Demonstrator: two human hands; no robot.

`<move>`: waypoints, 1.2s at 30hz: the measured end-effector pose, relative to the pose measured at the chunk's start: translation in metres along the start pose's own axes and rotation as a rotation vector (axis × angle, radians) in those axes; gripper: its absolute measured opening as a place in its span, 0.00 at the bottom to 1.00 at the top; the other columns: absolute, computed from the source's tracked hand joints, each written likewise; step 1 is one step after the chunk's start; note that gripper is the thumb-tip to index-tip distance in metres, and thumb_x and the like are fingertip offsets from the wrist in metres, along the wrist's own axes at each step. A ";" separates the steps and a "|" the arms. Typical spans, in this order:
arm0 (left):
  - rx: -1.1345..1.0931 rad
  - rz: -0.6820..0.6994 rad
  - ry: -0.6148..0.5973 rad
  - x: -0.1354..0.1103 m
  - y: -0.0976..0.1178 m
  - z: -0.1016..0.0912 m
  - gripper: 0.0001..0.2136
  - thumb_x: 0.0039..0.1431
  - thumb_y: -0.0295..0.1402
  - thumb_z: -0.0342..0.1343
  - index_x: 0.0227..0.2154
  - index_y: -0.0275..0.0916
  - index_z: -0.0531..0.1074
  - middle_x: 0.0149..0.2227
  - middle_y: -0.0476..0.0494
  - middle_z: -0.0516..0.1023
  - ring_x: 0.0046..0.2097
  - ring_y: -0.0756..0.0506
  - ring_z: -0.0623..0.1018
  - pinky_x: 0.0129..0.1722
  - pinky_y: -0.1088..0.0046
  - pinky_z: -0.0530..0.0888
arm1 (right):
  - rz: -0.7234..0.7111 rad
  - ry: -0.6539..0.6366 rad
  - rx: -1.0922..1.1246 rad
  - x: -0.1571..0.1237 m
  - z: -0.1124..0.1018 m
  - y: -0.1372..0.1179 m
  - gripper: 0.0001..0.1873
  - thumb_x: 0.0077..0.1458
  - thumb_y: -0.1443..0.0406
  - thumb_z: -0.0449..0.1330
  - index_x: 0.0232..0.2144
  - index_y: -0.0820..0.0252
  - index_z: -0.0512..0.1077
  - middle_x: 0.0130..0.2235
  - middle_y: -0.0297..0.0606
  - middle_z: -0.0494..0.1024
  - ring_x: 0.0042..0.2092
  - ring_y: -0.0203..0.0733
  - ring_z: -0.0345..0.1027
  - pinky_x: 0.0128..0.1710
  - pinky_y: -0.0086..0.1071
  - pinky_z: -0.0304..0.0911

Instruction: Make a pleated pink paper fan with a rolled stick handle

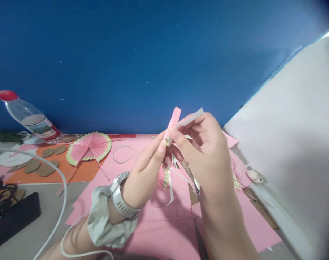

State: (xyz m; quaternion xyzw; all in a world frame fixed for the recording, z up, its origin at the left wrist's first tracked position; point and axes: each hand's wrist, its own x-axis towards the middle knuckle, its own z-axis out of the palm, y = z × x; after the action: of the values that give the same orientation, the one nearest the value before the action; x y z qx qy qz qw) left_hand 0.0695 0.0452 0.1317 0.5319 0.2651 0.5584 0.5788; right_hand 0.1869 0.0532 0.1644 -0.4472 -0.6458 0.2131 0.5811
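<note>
Pink paper strip point(173, 122) stands upright over the table point(45, 220), pinched at its foot between the fingertips of the left hand point(148, 164) and right hand point(204, 151), which meet; the right also clamps one white strip point(191, 117). One small pleated fan point(163, 177) lies half hidden behind the left hand, with one larger fan point(89, 147) and one white ring point(123, 154) further left. One red-capped bottle point(31, 119) leans far left, perhaps holding clear liquid.

Readable text: none | bottle label point(42, 129), left of frame: print too small and blurred to read
</note>
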 end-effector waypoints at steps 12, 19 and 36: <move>-0.003 0.000 0.015 0.002 -0.003 0.001 0.17 0.66 0.38 0.47 0.54 0.41 0.69 0.28 0.49 0.66 0.30 0.52 0.65 0.31 0.76 0.67 | 0.036 0.070 0.018 -0.001 0.006 0.000 0.09 0.55 0.67 0.60 0.30 0.54 0.61 0.31 0.30 0.68 0.30 0.34 0.69 0.20 0.27 0.66; -0.005 -0.006 0.024 0.002 -0.006 0.004 0.15 0.66 0.38 0.46 0.52 0.44 0.70 0.29 0.49 0.66 0.30 0.53 0.65 0.31 0.77 0.66 | -0.016 0.084 -0.004 -0.001 0.007 0.004 0.09 0.55 0.68 0.60 0.30 0.54 0.61 0.30 0.30 0.69 0.30 0.34 0.70 0.23 0.28 0.69; -0.107 -0.041 0.046 0.003 -0.008 0.007 0.14 0.65 0.38 0.47 0.49 0.42 0.71 0.31 0.47 0.70 0.32 0.51 0.68 0.32 0.75 0.69 | -0.075 0.060 -0.125 -0.001 0.004 0.005 0.09 0.56 0.68 0.58 0.30 0.54 0.60 0.32 0.31 0.68 0.33 0.35 0.70 0.29 0.31 0.72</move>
State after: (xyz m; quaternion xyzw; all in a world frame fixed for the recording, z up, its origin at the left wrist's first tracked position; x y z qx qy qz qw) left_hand 0.0796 0.0474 0.1278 0.4814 0.2590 0.5719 0.6116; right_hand 0.1844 0.0559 0.1584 -0.4644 -0.6565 0.1369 0.5784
